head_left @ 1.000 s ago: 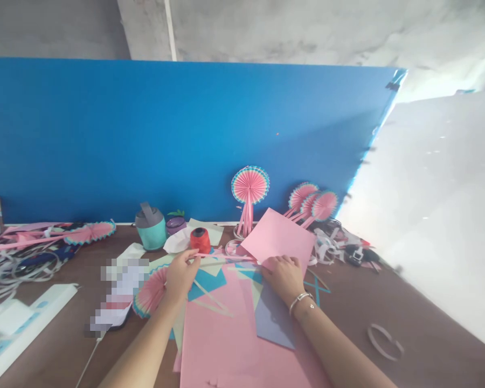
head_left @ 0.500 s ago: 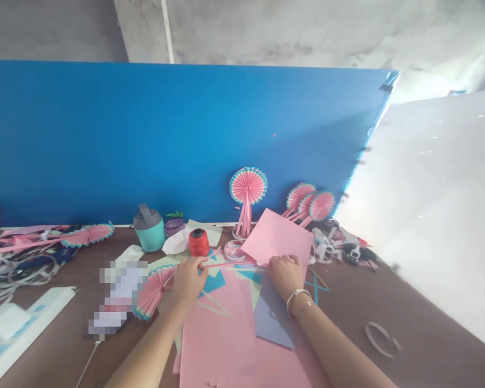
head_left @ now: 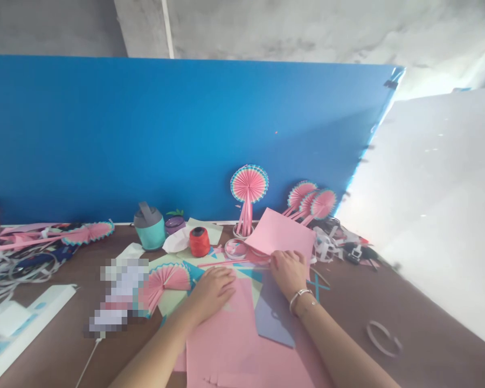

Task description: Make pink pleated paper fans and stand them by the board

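Note:
My left hand (head_left: 212, 293) lies flat on a large pink sheet of paper (head_left: 226, 350), fingers stretched to the right and holding nothing. Just left of it rests a half-round pleated pink paper fan (head_left: 172, 277) with a blue edge. A thin pink paper strip (head_left: 222, 263) runs across the papers to the fingertips of my right hand (head_left: 288, 272), which are bent closed at its end. Under and behind that hand, a smaller pink sheet (head_left: 281, 234) is raised at its far side. Below the right wrist lies a grey-violet paper piece (head_left: 275, 318).
A red thread spool (head_left: 199, 242), a tape roll (head_left: 235, 249) and a teal cup (head_left: 150, 231) stand behind the papers. One finished round fan (head_left: 249, 184) stands upright against the blue partition (head_left: 165, 134). A power strip (head_left: 28, 323) is at left; a white ring (head_left: 383, 338) lies at right.
My left hand has let go of the strip's left end, moved right and nearer me, and flattened on the pink sheet. My right hand has barely moved.

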Motion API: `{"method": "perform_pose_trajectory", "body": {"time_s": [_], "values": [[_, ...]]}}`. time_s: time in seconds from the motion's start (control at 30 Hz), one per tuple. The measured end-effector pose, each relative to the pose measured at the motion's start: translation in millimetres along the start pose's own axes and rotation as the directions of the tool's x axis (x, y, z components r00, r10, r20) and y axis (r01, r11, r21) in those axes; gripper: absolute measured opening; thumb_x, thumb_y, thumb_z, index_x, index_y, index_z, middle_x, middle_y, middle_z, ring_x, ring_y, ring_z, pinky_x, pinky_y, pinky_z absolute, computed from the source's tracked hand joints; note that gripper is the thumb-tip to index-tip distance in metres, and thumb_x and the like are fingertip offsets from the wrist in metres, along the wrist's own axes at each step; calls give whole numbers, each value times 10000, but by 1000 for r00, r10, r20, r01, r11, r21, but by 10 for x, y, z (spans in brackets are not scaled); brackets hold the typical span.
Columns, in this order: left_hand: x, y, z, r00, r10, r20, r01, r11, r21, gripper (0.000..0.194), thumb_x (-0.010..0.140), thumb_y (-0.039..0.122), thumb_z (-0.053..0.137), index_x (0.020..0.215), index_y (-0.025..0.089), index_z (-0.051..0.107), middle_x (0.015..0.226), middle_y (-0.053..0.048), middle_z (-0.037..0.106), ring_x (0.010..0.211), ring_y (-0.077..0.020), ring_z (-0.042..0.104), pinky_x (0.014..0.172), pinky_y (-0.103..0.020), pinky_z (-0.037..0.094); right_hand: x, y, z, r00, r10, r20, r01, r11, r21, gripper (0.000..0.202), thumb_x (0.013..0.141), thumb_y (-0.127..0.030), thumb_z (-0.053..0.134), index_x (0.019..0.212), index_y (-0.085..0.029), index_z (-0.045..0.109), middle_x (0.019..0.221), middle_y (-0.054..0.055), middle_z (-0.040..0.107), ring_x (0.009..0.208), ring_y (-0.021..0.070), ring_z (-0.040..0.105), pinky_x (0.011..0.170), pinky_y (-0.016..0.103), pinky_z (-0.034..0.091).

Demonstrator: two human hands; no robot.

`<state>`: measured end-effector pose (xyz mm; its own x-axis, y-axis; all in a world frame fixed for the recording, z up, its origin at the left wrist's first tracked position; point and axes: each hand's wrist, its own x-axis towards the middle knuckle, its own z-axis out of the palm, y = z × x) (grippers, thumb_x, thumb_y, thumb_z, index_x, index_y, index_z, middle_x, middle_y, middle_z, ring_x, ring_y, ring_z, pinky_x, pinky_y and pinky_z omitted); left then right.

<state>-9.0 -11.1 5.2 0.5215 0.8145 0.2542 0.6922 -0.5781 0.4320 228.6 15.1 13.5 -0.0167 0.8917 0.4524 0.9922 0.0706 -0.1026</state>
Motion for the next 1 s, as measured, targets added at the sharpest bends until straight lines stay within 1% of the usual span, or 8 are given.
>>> {"method": "perform_pose_trajectory", "body": {"time_s": [0.13,0.23,0.3,0.47,0.57,0.7,0.8,1.0], "values": [[39,-101,60,968,-81,-239,88,996,19,439,843,194,491,1282,201,508,1316,-106,544,1249,-257,453,1048,-484,363,-62,-24,-103,909,-187,-374,270,945,184,166,905,-195,481,876,-202,645,980,37,722,933,190,587,958,376,251],[37,-91,-9,842,-74,-534,97,995,15,620,819,106,444,1413,180,284,1405,-143,414,1325,-257,348,1070,-484,330,-141,-121,-129,819,-389,-422,506,837,211,146,899,-176,495,886,-214,636,1011,27,709,934,191,551,904,366,287],[14,-33,-106,816,15,-578,29,997,67,679,822,94,439,1444,198,188,1455,-139,333,1364,-260,273,1091,-484,289,-193,-207,-114,784,-495,-374,597,768,234,155,899,-159,482,893,-208,629,988,34,700,914,191,525,839,350,309],[-10,154,-296,979,157,-132,-134,977,163,305,828,153,512,1115,221,589,1132,-68,611,1141,-240,483,1010,-425,348,-274,-363,-65,739,-642,-205,672,680,293,181,894,-148,459,797,-174,609,819,52,651,807,183,476,729,326,306],[21,218,-307,994,72,79,-86,979,184,182,829,131,495,758,191,651,777,-34,638,862,-200,562,854,-362,412,-279,-352,-67,763,-646,-5,614,722,319,124,847,-143,510,774,-167,607,801,52,626,792,183,482,703,313,312],[40,223,-284,983,-46,180,14,984,178,220,781,82,489,695,186,662,781,-42,628,795,-183,576,733,-300,415,-236,-241,-86,779,-556,289,447,817,366,137,762,-97,523,784,-171,636,810,47,620,767,165,525,678,277,337],[20,180,-266,971,-81,226,46,987,156,208,757,88,497,725,193,674,815,-43,636,784,-183,584,708,-287,407,-183,-162,-100,732,-522,439,365,843,395,145,721,-93,528,718,-170,650,802,47,620,747,155,554,657,253,356],[-76,107,-261,979,-101,179,94,994,49,109,765,185,552,726,200,653,813,-16,645,792,-176,567,763,-300,373,-188,-72,-91,723,-528,445,340,833,436,73,702,-119,581,686,-155,642,809,63,619,749,175,577,663,263,399]]}}
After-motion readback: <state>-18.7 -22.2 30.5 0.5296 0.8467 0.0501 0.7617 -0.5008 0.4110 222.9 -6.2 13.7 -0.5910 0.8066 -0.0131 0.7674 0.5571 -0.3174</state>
